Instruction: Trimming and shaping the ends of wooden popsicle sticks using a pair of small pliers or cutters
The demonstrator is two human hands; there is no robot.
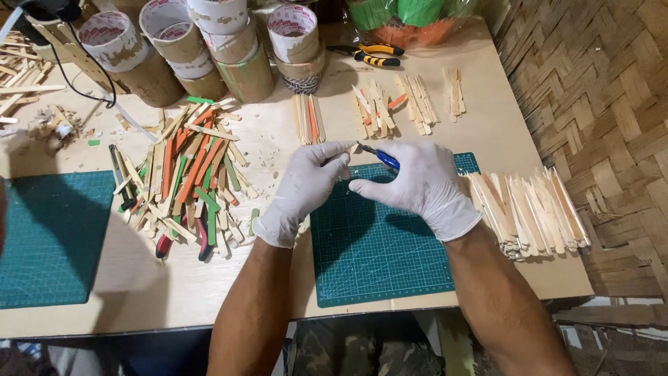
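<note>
Left hand [306,188] pinching a stick [339,147] over the mat [379,244]; right hand [421,182] clamped on cutters [379,157] at its tip. Fingertips close to blades: nick likely, or crooked cut, offcut flying into the pile [184,174].

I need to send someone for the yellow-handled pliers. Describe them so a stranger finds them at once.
Start at the wooden table and look to its far edge, right of the cardboard tape rolls. The pliers lie flat there, beside a green and orange bundle. Their yellow-and-black handles set them apart from the pale craft sticks nearby.
</note>
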